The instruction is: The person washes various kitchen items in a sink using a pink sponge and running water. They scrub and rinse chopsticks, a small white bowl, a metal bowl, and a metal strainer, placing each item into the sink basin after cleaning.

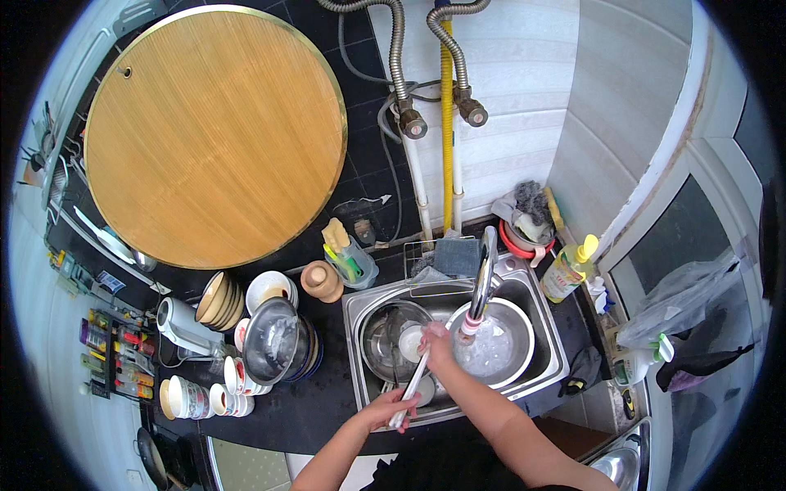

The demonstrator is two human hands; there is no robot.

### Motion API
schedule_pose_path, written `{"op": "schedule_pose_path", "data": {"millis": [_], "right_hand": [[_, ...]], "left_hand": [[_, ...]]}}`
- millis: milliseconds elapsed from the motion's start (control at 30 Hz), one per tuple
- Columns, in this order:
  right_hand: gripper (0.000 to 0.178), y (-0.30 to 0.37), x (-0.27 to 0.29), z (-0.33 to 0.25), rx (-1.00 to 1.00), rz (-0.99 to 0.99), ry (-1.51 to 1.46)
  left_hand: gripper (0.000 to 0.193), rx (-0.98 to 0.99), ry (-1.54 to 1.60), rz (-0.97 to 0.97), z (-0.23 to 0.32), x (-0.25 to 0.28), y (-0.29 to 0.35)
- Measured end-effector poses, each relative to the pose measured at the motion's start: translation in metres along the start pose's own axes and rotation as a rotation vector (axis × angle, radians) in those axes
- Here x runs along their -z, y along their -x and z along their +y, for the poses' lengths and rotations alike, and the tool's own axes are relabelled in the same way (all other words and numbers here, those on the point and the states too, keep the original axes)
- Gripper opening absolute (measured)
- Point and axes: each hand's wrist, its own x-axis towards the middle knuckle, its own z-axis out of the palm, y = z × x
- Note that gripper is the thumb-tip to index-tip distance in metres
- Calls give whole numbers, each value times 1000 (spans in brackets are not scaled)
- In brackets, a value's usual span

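Over the stainless steel sink (pixel 553 326), my left hand (pixel 390 408) is closed around the lower end of a long, pale, slender utensil (pixel 415 379). Its exact kind is unclear. My right hand (pixel 436 344) is closed at the utensil's upper end, next to a small white round dish (pixel 410 345). Behind that dish, a dark see-through bowl or lid (pixel 378 331) fills the left basin. Right of my right hand, a metal basin (pixel 524 344) holds sudsy water (pixel 491 348) beneath the faucet (pixel 483 282).
Left on the black counter are a dark metal bowl (pixel 272 340), stacked patterned bowls (pixel 190 398), brown bowls (pixel 219 299) and a wooden mortar-like pot (pixel 322 281). A large round wooden board (pixel 217 139) stands behind. A yellow-capped bottle (pixel 565 274) stands right of the sink.
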Motion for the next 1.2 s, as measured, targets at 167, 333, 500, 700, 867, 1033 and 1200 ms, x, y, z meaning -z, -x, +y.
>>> {"op": "schedule_pose_path", "data": {"millis": [167, 333, 500, 700, 867, 1033, 1200], "right_hand": [[30, 11, -15, -8, 137, -71, 182], [35, 19, -2, -10, 646, -156, 754], [31, 90, -6, -2, 780, -739, 1221], [26, 70, -16, -25, 1038, -623, 1404], [23, 86, -14, 0, 1063, -733, 1144], [25, 94, -20, -11, 1059, -731, 1137], [28, 81, -18, -19, 1098, -643, 1181]], "left_hand": [[32, 59, 493, -89, -2, -3, 17], [25, 74, 281, 122, 6, -4, 19], [14, 95, 149, 285, 2, 4, 12], [16, 52, 50, 246, 3, -6, 22], [21, 4, 128, 289, 23, -15, 23], [21, 16, 35, 265, 21, -9, 33], [21, 18, 128, 222, 10, -9, 29]]}}
